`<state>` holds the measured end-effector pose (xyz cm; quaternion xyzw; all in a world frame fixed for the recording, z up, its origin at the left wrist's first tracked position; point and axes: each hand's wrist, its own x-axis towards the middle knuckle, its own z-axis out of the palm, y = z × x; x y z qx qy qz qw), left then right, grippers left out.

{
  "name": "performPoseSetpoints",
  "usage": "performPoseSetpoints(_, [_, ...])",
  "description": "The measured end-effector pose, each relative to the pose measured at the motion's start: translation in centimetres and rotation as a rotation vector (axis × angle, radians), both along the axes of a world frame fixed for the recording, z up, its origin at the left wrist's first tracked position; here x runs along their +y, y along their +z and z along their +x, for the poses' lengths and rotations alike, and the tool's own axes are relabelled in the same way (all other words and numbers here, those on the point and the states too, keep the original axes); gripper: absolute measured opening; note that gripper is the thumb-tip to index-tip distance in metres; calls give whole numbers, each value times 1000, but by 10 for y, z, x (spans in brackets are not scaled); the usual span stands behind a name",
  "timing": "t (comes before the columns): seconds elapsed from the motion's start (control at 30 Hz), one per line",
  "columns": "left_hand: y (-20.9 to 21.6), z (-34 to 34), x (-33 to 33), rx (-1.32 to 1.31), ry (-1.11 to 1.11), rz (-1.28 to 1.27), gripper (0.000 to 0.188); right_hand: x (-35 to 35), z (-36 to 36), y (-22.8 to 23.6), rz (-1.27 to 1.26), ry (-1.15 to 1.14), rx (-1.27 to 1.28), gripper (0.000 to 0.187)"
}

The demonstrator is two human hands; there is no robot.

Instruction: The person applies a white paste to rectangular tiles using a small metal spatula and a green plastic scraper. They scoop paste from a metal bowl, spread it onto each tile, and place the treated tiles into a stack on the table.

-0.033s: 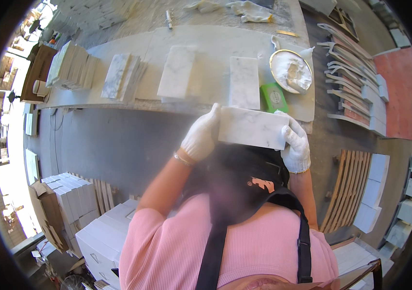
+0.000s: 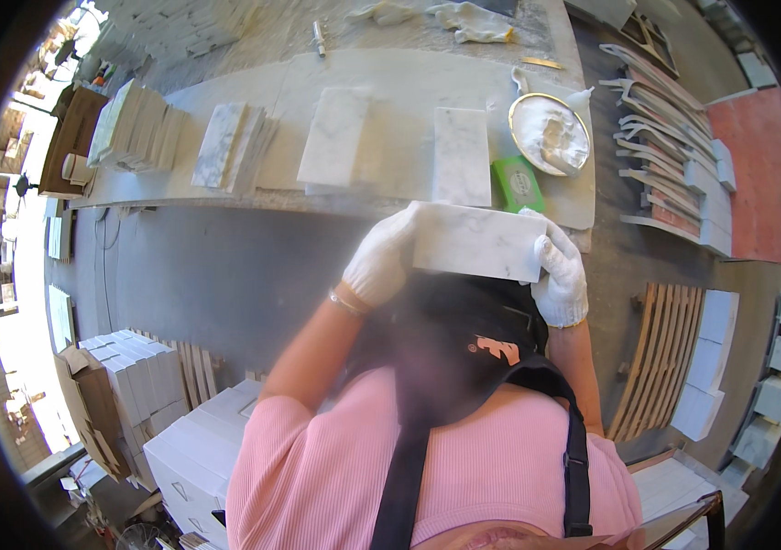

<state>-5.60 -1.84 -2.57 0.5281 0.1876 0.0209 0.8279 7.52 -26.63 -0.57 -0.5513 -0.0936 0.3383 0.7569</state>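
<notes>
A white marble tile with faint grey veins is held level between my two gloved hands, just off the near edge of the workbench. My left hand grips its left end, fingers mostly behind it. The right end is pinched by my right hand, thumb over the face. Beyond the held tile, another marble tile lies on the bench. Beside that one sit a green box and a round gold-rimmed dish of white paste or powder.
Across the workbench stand more tiles, a leaning tile group and a tile stack. A marker pen and a glove lie farther back. Wooden pallets and white boxes flank me.
Hardly anything differs. The fingers of my left hand have curled slightly lower at the tile's left end, while the tile stays in nearly the same place.
</notes>
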Motion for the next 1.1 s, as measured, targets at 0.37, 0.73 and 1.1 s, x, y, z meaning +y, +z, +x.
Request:
performPoseSetpoints(0.37, [2,-17,-29,-124,261,116,31,-9,-19,23,221,85,95,81])
performPoseSetpoints(0.73, [20,1,-14,110,-46,-158,72,1,-6,30,-4,-170,61,64])
performPoseSetpoints(1.1, [63,115,-23,73,-344,138,49,10,63,53,-229,-147,-459,47])
